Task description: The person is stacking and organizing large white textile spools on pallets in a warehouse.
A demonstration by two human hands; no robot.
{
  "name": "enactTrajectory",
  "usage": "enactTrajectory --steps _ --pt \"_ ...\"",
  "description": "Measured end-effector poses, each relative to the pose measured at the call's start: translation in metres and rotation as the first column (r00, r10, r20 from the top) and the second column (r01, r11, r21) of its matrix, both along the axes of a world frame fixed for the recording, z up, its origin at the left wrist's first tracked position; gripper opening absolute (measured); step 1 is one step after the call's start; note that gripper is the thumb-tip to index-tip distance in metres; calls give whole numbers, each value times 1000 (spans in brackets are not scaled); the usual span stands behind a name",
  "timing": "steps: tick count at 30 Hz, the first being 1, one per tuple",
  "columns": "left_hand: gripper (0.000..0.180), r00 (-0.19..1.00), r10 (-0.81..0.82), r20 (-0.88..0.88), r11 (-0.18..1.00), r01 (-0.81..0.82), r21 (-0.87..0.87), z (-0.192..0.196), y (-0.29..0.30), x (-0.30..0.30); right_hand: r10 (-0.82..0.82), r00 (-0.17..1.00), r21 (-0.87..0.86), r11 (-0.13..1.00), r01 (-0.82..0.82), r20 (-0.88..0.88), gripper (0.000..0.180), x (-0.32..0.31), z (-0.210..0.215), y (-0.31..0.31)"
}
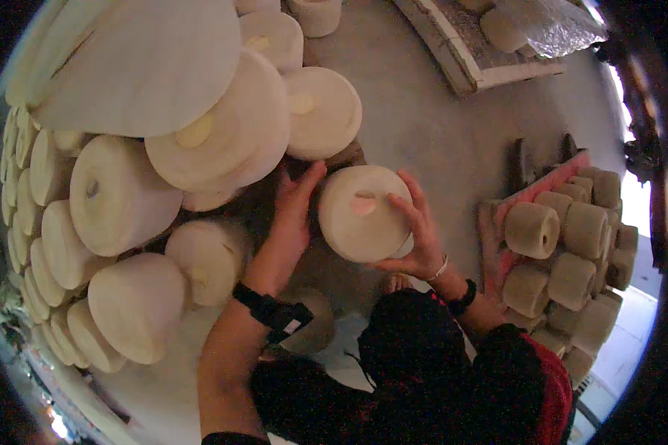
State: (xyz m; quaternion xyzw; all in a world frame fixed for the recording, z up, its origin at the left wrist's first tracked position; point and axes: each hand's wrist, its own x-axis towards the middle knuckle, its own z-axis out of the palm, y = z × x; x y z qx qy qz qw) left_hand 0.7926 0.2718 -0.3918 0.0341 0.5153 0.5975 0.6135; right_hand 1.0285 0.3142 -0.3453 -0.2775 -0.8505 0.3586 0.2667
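Note:
In front of me, a round, cream-coloured clay pot (360, 230) shows its flat face, with a pinkish spot near the middle. My right hand (419, 237) grips its right side, with fingers spread along the edge and over the face and the thumb by the lower rim. My left hand (297, 204) is just left of it, thumb and fingers apart; a narrow gap shows between the hand and this pot. Its fingertips reach toward a larger pale pot (234, 133) and a round pot (323, 111) beyond, and whether they touch either is unclear.
Many pale clay pots (137, 304) are stacked along the left, with a very large one (141, 67) at the upper left. Greyer pots (571, 282) crowd a red-edged rack (508, 200) at right. A wooden pallet (460, 67) with plastic-covered pots lies at the far right.

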Motion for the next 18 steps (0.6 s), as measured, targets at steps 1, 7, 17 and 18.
enactTrajectory --steps 1,7,17,18 --pt "96 999 46 -11 999 -46 -14 0 2 3 -8 1000 -6 1000 8 -2 103 1 -1 1" --pt "80 992 127 25 991 -128 42 18 11 12 19 1000 -39 999 -20 -25 103 -5 1 4" --pt "57 988 -90 -129 996 88 -21 32 -34 1 79 997 -66 995 -80 -13 97 -30 13 8" --pt "59 980 -74 -186 996 66 -53 26 -39 -3 79 997 -80 994 -77 14 98 -36 16 10"
